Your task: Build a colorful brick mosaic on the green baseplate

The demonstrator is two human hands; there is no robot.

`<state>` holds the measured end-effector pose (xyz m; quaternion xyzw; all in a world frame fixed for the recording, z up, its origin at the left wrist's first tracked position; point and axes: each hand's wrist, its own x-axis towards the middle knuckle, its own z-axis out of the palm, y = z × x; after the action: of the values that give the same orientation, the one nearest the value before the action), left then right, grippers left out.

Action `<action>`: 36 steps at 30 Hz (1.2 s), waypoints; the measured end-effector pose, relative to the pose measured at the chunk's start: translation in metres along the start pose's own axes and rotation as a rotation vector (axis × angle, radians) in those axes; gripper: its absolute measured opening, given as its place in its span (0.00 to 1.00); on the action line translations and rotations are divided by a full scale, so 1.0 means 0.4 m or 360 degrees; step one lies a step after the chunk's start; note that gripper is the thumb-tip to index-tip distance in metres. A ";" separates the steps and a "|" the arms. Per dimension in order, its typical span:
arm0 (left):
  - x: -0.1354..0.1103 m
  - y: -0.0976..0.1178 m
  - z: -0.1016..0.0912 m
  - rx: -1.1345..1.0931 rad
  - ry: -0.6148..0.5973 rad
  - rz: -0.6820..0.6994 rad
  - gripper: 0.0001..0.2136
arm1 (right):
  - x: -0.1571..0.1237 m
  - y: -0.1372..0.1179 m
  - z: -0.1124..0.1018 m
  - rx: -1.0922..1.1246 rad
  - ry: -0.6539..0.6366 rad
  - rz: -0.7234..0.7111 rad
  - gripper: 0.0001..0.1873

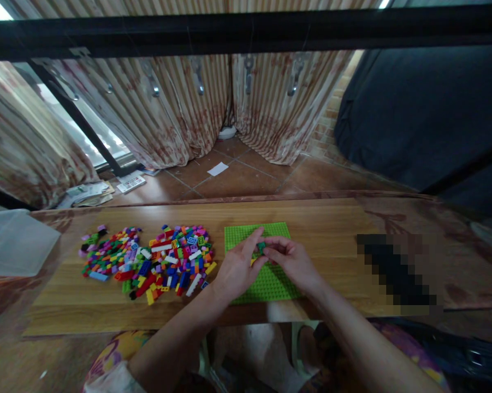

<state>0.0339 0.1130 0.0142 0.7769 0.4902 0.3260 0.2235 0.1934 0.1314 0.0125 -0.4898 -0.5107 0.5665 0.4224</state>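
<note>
Over green board (pixel 276 286) on wooden table (pixel 331 229): your right hand (pixel 289 259) pinches small dark-green brick (pixel 261 248), fingertips nearly together; your left hand (pixel 238 268) alongside, fingers extended, grip on brick unclear. Loose bricks (pixel 180 262) heaped at left.

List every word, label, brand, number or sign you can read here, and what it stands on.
No text can be read with certainty.
White printed item on the floor by the window: dark, letter-like marks, too blurred to read.
Pile of papers beside it: any print is too small and blurred to read.
Green baseplate and loose bricks: no lettering can be made out.
</note>
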 end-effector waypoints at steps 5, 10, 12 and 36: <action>0.004 -0.026 -0.015 0.0216 0.0090 -0.0093 0.25 | 0.021 0.027 -0.044 -0.0397 0.0231 -0.0073 0.17; 0.018 -0.052 -0.030 0.0311 0.0144 -0.0271 0.22 | 0.035 0.034 -0.059 -0.0726 0.0273 -0.0111 0.14; 0.021 -0.055 -0.031 0.0307 0.0104 -0.0329 0.21 | 0.037 0.029 -0.053 -0.0806 0.0259 -0.0110 0.14; 0.018 -0.070 -0.022 0.0145 0.0030 -0.0404 0.22 | 0.040 0.026 -0.031 -0.1220 0.0272 -0.0170 0.13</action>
<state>0.0126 0.1316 0.0037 0.7149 0.6009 0.2798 0.2228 0.2030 0.1480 0.0002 -0.6301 -0.6729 0.2693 0.2787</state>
